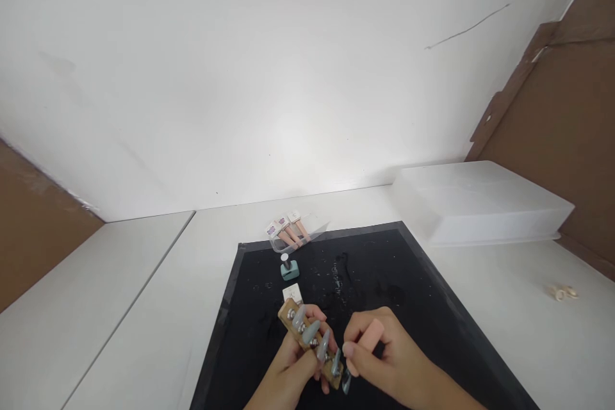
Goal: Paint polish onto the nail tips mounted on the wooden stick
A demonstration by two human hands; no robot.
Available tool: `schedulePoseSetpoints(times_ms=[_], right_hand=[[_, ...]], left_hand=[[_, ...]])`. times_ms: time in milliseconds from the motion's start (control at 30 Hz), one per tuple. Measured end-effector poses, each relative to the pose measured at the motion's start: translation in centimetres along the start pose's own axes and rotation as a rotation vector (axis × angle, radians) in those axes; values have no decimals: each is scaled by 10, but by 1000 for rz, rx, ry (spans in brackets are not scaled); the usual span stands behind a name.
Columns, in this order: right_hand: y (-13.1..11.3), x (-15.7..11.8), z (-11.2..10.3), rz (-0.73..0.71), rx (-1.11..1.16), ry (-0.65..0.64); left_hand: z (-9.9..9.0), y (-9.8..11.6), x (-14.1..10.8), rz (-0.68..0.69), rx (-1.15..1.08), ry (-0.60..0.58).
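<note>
My left hand (293,365) is closed around a wooden nail display stand (289,309), held at a slant over the black mat. A row of long, pointed false nails (311,332) in grey and grey-green is mounted along it. Close to the stand's lower right end, my right hand (384,352) pinches a nail polish brush by its thick pink handle (372,334). Its tip cannot be made out near the lowest nail. Just beyond the stand sits a small white square bottle (292,293) with faint print, partly hidden by the stand.
A green holder with a white-topped piece (289,270) stands farther back on the black mat (375,275). Behind it, a clear tray (317,230) holds several pink-handled bottles (288,234). A translucent plastic box (485,202) and small beige rings (561,293) lie on the right.
</note>
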State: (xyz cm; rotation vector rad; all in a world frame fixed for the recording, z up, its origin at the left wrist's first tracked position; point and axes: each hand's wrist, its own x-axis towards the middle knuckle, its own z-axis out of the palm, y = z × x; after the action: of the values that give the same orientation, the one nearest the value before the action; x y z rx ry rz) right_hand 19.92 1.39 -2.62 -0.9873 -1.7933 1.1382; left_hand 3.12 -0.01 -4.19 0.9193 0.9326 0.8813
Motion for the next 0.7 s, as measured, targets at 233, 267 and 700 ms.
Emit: schedulePoseSetpoints(times_ms=[233,267,700], right_hand=[[10,2,2,72,-110,145],[9,2,2,68,-105,159],[4,4,2,75,-38,199]], left_hand=[[-1,-2,0,-1,-11,-16],[-2,-2,0,-3,-15,-24],[-7,4,-1,-56,-62,-49]])
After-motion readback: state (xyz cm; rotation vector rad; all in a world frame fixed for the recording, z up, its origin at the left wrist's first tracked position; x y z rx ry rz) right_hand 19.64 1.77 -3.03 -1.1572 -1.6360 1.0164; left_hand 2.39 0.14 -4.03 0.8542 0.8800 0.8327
